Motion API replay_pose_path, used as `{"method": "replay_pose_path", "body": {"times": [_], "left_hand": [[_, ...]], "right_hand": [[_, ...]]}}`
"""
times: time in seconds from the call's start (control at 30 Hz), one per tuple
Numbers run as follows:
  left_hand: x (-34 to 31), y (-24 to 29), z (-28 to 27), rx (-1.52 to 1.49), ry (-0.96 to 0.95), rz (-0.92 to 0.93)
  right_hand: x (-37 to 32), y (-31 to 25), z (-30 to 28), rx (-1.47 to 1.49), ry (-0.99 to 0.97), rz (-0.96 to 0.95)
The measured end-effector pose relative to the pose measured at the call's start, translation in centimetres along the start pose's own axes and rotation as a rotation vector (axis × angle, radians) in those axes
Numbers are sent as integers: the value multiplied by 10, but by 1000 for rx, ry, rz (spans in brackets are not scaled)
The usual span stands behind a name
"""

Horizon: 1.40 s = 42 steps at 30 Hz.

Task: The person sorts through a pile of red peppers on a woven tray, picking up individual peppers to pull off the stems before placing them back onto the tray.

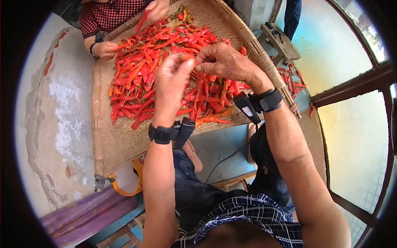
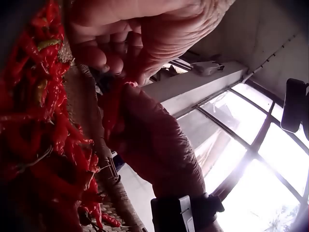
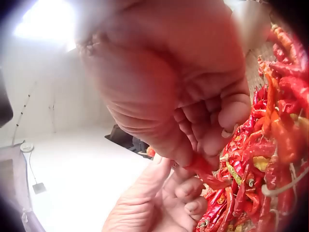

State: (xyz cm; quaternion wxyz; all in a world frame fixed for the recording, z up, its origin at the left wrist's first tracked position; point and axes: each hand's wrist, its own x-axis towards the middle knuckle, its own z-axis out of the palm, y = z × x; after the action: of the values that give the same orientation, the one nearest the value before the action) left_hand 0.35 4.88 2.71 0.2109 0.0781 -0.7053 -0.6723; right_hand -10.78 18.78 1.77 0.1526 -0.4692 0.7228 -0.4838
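My left hand [image 1: 170, 80] and right hand [image 1: 226, 63] meet over a heap of red chili peppers [image 1: 138, 76]. Between their fingertips is one red chili pepper [image 3: 210, 176]. In the right wrist view, my right thumb and fingers pinch it from above, and the left hand [image 3: 154, 198] comes up from below with its thumb at the pepper's end. The left wrist view has the red pepper [image 2: 112, 108] along the right hand [image 2: 159, 140], with the left hand's [image 2: 178, 34] fingertips close at its top. Fingers hide part of the pepper.
The heap lies on a large woven tray [image 1: 120, 151] with a raised rim. Across it, another person's hands [image 1: 105, 49] handle peppers. A wooden stool [image 1: 281, 45] stands at the right, with loose peppers [image 1: 291, 80] on the floor nearby. An orange strap [image 1: 124, 192] hangs below the tray.
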Motion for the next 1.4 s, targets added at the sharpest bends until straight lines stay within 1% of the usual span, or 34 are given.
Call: {"method": "replay_pose_path", "body": {"times": [0.03, 0.1, 0.13, 0.17, 0.2, 0.23, 0.27, 0.33, 0.37, 0.4, 0.43, 0.47, 0.5, 0.57, 0.6, 0.63, 0.67, 0.7, 0.73, 0.77, 0.83, 0.9, 0.93, 0.97, 1.03, 1.1, 1.13, 1.17, 1.2, 1.27, 1.3, 1.33, 1.37, 1.4], "left_hand": [[3, 4, -8, 22, 51, 15], [13, 9, -30, -144, 322, 125], [18, 4, -51, -198, 408, 134], [17, 10, -57, -248, 488, 86], [18, 6, -72, -213, 492, 7], [18, 6, -76, -178, 499, -71], [17, 0, -73, -181, 492, -76], [10, 4, -51, 356, 208, -61], [10, -7, -46, 588, 43, -74], [5, -13, -31, 812, -97, -7], [-4, -14, -18, 954, -213, -27], [-9, -19, -7, 1145, -225, 15], [-10, -21, 0, 1246, -285, -2], [-6, -46, -6, 1096, -284, 179], [-4, -40, -5, 1098, -284, 183], [-4, -28, -5, 988, -271, 132], [-4, -19, -5, 877, -258, 81], [-3, -13, -11, 758, -286, -2], [-2, -10, -19, 623, -262, -23], [-1, -6, -27, 491, -238, -42], [3, 13, -39, 404, -117, 4], [10, 17, -59, 230, -3, -22], [15, 13, -71, 204, 59, -23], [18, 7, -78, 204, 61, -21], [18, 13, -82, -48, -24, -110], [13, 11, -73, -64, -118, -121], [9, 15, -65, 13, -97, -80], [7, 19, -60, 88, -76, -39], [9, 16, -66, 87, -74, -41], [18, 7, -84, 437, 258, 262], [19, 7, -88, 442, 261, 260], [19, 7, -91, 893, 399, 424], [21, 6, -93, 1346, 532, 584], [23, -3, -93, 1193, 371, 448]], "right_hand": [[0, 0, -1, 24, 33, -28], [-1, -4, -8, -14, 72, -43], [-1, -7, -10, -26, 145, 3], [-2, -9, -11, -40, 218, 52], [-3, -7, -12, -55, 274, 18], [-4, -6, -13, -61, 282, 28], [-4, -5, -13, -115, 299, 27], [-4, 1, -11, -220, 298, -14], [-3, 5, -8, -212, 296, -14], [-2, 9, -5, -262, 285, -29], [-1, 10, -4, -316, 273, -48], [-2, 8, -4, -348, 259, -31], [-2, 8, -2, -345, 255, -35], [0, 9, -2, -342, 225, 16], [-2, 11, -2, -368, 211, 14], [-3, 9, -2, -366, 214, 16], [-3, 7, -3, -389, 210, 61], [-4, 6, -4, -412, 204, 104], [-4, 6, -4, -411, 208, 103], [-4, 7, -4, -440, 236, 96], [-3, 9, -4, -466, 269, 92], [-2, 11, 0, -450, 206, 86], [-4, 12, 1, -448, 205, 89], [-4, 12, 2, -475, 182, 95], [-1, 9, 5, -499, 158, 87], [-3, 8, 8, -449, 171, 68], [-4, 4, 10, -446, 169, 67], [-4, 2, 10, -431, 120, 83], [-4, -1, 9, -418, 71, 97], [-4, -2, 8, -438, 88, 101], [-5, -2, 9, -458, 106, 104], [-5, 1, 10, -455, 102, 100], [-5, 7, 10, -478, 125, 56], [-5, 9, 11, -502, 147, 14]]}}
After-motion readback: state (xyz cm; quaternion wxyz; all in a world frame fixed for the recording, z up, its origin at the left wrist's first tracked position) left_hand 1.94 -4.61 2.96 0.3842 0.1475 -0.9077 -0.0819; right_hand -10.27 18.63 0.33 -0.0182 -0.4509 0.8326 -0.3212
